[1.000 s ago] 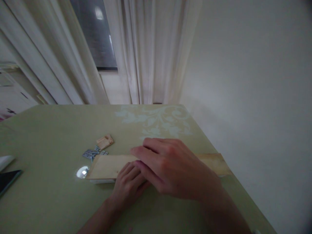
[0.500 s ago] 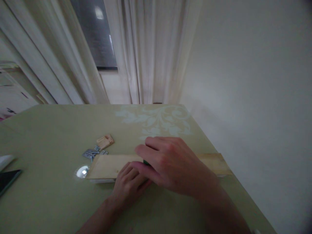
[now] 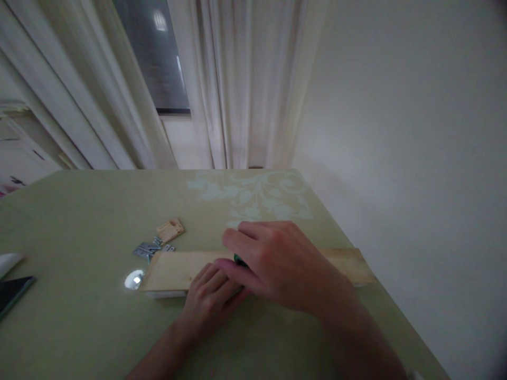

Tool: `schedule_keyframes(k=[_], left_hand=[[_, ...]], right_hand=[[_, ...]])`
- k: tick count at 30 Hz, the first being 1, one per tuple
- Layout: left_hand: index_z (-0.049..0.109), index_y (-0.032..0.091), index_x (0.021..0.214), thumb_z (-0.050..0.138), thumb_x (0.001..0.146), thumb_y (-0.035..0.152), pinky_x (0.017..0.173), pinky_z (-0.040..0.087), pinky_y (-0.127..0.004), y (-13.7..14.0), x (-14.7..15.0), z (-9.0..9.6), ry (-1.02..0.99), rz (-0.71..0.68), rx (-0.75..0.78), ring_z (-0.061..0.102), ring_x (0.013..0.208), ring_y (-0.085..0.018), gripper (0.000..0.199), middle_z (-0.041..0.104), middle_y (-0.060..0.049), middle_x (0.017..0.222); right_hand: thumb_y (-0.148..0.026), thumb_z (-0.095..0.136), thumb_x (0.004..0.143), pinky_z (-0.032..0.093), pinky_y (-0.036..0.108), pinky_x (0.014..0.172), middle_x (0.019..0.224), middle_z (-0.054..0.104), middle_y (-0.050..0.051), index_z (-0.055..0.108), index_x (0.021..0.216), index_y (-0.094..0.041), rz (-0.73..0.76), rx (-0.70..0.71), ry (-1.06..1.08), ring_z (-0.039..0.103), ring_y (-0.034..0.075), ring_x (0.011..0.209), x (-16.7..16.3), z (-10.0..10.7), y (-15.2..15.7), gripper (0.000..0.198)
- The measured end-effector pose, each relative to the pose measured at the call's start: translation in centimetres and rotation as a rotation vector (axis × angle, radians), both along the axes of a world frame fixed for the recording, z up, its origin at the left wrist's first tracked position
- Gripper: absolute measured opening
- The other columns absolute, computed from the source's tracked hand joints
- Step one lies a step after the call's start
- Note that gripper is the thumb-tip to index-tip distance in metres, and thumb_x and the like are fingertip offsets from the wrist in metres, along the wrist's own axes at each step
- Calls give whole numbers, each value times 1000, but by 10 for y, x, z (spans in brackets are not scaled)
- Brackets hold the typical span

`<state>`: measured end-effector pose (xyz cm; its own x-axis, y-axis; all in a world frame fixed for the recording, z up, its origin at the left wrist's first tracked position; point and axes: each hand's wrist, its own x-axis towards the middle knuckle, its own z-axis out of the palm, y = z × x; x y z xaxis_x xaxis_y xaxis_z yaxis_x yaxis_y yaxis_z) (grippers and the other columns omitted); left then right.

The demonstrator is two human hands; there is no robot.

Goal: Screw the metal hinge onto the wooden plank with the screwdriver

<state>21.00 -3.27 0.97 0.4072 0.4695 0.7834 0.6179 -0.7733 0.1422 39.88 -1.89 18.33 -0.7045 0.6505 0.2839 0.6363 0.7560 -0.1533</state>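
A long pale wooden board (image 3: 172,268) lies across the table, its middle covered by both hands. My left hand (image 3: 209,293) grips the board's near edge, fingers bent over the top. Above the board's middle, my right hand (image 3: 277,264) is closed around a green handle (image 3: 240,260). Only a sliver of that green shows between thumb and forefinger; its lower end is hidden. Beyond the board's left end lie small metal plates (image 3: 146,249) with screws (image 3: 157,241) and some small flat wooden pieces (image 3: 170,230).
The green tablecloth (image 3: 99,211) has a pale leaf pattern at the back. A dark phone-like device (image 3: 15,295) and a white object (image 3: 10,261) lie at the left edge. A white wall (image 3: 415,184) borders the table's right side; curtains (image 3: 253,84) hang behind.
My right hand has shifted and turned very slightly around the green handle, its fingers a little to the right. My left hand and the board look unmoved.
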Motion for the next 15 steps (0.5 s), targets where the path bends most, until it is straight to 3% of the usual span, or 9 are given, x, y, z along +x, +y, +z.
schedule_keyframes(k=[4, 7, 10, 15], left_hand=[[72, 23, 95, 68, 98, 24, 77, 50, -34, 0, -2, -4, 31, -13, -50, 63, 84, -20, 6, 73, -3, 88], [69, 22, 88, 61, 100, 20, 71, 48, -33, 0, -3, -4, 10, -26, -45, 60, 78, -19, 15, 70, -2, 82], [66, 21, 84, 59, 99, 15, 68, 47, -33, 0, -2, -1, 5, -50, -56, 58, 74, -18, 18, 67, -2, 78], [70, 22, 90, 68, 97, 20, 72, 48, -33, 0, -2, -4, 13, -45, -72, 59, 79, -18, 7, 69, -2, 83]], right_hand=[[-54, 54, 109, 34, 32, 65, 93, 70, 4, 64, 104, -21, -93, -24, 20, 62, 19, 79, 2, -1, 2, 35], [-40, 62, 105, 43, 33, 76, 109, 70, 6, 62, 116, -20, -37, -139, 82, 65, 21, 94, 8, 2, -2, 23], [-24, 63, 100, 46, 34, 84, 118, 68, 6, 59, 124, -21, 40, -222, 97, 64, 21, 101, 11, 4, -5, 25], [-26, 61, 106, 45, 33, 82, 111, 73, 5, 60, 121, -22, 36, -194, 78, 67, 21, 100, 13, 2, -2, 16]])
